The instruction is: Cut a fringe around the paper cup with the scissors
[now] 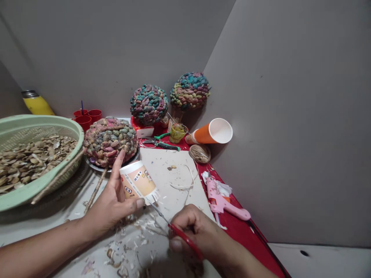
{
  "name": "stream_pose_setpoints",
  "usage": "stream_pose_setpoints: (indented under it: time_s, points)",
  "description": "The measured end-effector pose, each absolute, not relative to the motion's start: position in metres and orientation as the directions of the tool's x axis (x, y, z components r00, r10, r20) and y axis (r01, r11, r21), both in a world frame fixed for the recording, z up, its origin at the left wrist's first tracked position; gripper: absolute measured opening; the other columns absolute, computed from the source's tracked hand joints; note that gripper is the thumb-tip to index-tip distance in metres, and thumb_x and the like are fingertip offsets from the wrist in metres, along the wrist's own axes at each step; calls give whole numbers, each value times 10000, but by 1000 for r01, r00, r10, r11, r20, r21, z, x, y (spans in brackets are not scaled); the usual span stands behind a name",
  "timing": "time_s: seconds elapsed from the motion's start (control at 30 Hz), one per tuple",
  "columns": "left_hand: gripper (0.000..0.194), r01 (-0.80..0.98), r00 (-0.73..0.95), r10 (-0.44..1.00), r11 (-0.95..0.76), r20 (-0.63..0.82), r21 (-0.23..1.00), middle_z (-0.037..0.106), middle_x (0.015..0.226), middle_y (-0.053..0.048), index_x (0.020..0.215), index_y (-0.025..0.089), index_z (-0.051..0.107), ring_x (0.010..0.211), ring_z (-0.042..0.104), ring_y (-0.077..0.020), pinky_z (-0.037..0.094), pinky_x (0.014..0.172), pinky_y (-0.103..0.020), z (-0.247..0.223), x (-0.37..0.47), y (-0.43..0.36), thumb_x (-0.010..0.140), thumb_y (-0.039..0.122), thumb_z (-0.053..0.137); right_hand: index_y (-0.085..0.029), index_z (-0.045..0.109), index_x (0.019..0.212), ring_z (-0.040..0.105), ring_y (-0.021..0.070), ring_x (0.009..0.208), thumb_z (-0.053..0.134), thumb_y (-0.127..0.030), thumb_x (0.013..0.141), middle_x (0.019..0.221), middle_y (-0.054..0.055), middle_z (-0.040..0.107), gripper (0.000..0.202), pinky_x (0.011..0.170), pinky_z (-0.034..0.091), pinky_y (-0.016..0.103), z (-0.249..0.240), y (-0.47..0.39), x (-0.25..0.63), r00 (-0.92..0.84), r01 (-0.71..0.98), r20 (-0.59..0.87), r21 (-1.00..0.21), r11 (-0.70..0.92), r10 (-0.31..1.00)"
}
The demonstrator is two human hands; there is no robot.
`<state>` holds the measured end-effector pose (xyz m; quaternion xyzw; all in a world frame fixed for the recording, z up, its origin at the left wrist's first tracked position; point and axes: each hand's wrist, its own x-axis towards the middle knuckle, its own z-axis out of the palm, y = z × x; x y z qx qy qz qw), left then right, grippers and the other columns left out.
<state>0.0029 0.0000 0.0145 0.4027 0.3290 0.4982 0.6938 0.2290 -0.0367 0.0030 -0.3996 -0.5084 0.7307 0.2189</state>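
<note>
My left hand point(113, 197) grips a printed paper cup point(138, 181), tilted, its white end up and toward the back. The lower edge of the cup is cut into a fringe of short white strips. In my right hand point(193, 231) is a pair of scissors point(185, 237) with red handles; the blade tips are at the fringed edge, near my left thumb. Just behind the cup sits a ball of pink, green and brown shells point(111, 141) on a stick, resting on a metal bowl point(135, 158).
A green basket point(77, 129) of shells stands left. Behind are two more coloured balls point(149, 103), green pliers point(162, 143), an orange cup stack point(203, 134) and twine point(199, 153). A pink glue gun point(216, 197) lies right. Scraps litter the white board point(162, 162).
</note>
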Motion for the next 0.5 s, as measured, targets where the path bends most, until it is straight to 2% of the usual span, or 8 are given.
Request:
stream_pose_setpoints:
  time_s: [0.13, 0.37, 0.5]
  points:
    - [1231, -424, 300, 953, 172, -42, 889, 590, 1442, -98, 1577, 435, 79, 1129, 687, -269, 531, 966, -353, 15, 3, 2, 666, 178, 867, -153, 405, 439, 234, -2, 355, 831, -652, 610, 378, -91, 325, 677, 342, 151, 155, 0, -36, 231, -606, 38, -363, -902, -430, 708]
    - [1248, -409, 252, 967, 136, -31, 902, 544, 1492, -103, 1584, 399, 121, 1234, 627, -301, 522, 985, -349, 15, 2, 1, 629, 156, 887, -152, 399, 417, 241, -5, 325, 855, -591, 610, 364, -86, 338, 661, 321, 146, 151, 2, -35, 231, -604, -11, -371, -881, -474, 705]
    - [1282, -414, 268, 962, 155, -42, 897, 584, 1454, -101, 1582, 408, 119, 1264, 603, -323, 515, 1000, -379, 18, 1, 0, 602, 142, 900, -140, 443, 417, 291, 6, 308, 845, -601, 610, 359, -64, 392, 642, 307, 163, 142, 0, -34, 233, -616, -6, -377, -876, -483, 692]
